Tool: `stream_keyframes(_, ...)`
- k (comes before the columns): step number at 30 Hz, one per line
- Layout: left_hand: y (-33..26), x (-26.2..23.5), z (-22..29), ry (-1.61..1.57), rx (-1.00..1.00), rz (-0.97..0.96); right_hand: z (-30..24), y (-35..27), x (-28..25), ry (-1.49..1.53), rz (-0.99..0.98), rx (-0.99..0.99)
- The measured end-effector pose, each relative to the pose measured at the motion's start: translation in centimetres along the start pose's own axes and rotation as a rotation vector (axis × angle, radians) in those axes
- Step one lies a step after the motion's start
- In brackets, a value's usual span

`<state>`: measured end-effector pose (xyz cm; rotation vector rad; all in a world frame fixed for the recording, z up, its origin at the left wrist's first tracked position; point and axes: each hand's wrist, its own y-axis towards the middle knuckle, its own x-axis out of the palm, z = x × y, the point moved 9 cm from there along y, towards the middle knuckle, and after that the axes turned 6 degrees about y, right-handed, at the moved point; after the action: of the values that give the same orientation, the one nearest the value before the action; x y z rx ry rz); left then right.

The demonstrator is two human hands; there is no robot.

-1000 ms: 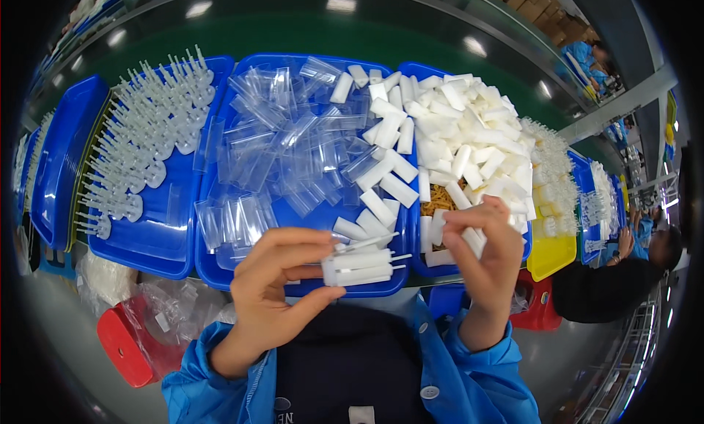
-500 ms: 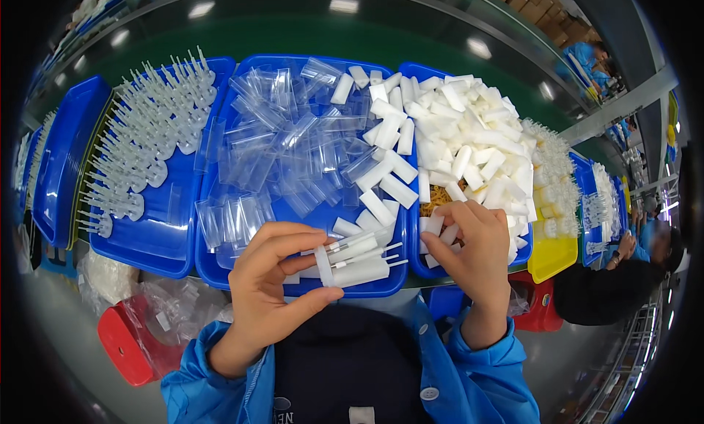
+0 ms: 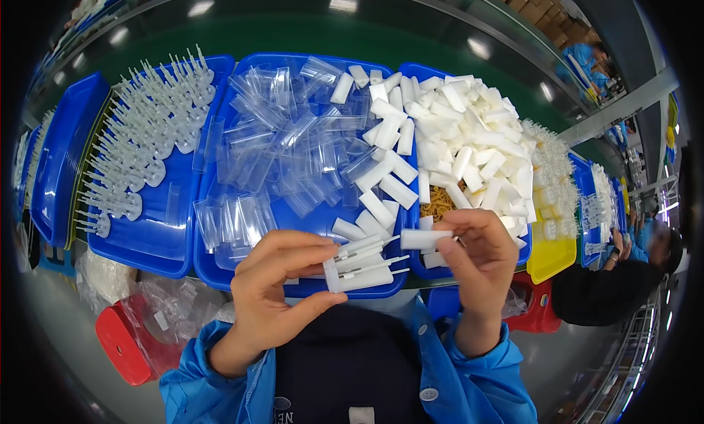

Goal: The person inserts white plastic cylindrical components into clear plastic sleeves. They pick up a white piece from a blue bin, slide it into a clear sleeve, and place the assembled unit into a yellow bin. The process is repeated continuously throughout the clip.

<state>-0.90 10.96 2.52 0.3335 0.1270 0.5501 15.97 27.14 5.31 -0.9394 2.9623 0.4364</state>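
My left hand point(image 3: 273, 288) grips the white base of a pronged plastic holder point(image 3: 332, 275) between thumb and fingers. Its thin prongs point right, and white foam pieces sit on some of them. Just right of the prong tips, my right hand point(image 3: 480, 270) pinches a white foam cylinder point(image 3: 422, 239) lying nearly level, apart from the holder. Both hands are over the front edge of the blue trays. Beyond them, a heap of white foam cylinders point(image 3: 477, 134) fills the right blue tray, beside clear plastic sleeves point(image 3: 293, 141) in the middle one.
On the left, another blue tray point(image 3: 165, 222) bears many upright pronged holders point(image 3: 150, 123). A yellow tray point(image 3: 551, 254) with more assembled pieces stands at the right. Tan strands point(image 3: 438, 202) show among the foam. A red stool point(image 3: 125, 343) is below at left; other people sit farther right.
My right hand has lifted a foam cylinder out of the right tray and turned it toward the holder. My left hand and the holder have shifted slightly right.
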Motion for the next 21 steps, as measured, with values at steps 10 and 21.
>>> stream_keyframes(10,-0.2,-0.1,-0.4,-0.049,-0.041,0.028,0.1,-0.5,2.1,0.240,-0.152,0.040)
stream_keyframes(21,0.0,0.5,-0.1,0.057,-0.015,-0.039,-2.4,-1.6,5.5,-0.025,-0.261,-0.194)
